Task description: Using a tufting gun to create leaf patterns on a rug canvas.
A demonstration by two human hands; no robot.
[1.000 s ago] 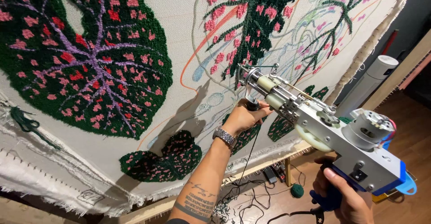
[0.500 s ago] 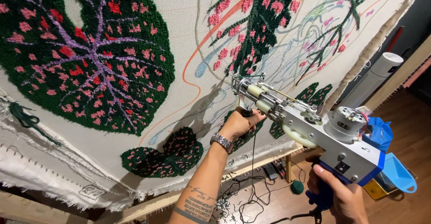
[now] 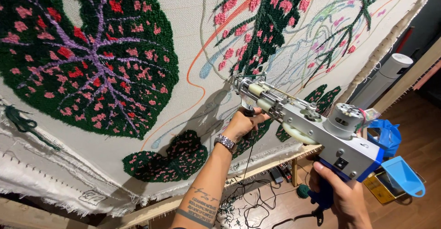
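Head view showed my tufting gun had slid left along the stretched cloth since a moment before. My left hand gripped its front handle, my right hand wrapped the blue rear grip (needle tip touching cloth). Bare cloth lay open leftward; the wooden frame rail ran just below.

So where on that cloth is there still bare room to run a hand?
Bare cloth lies between the big dark leaf and the pink-spotted leaf. It's crowded lower right, where the left hand, tufting gun and right hand meet.
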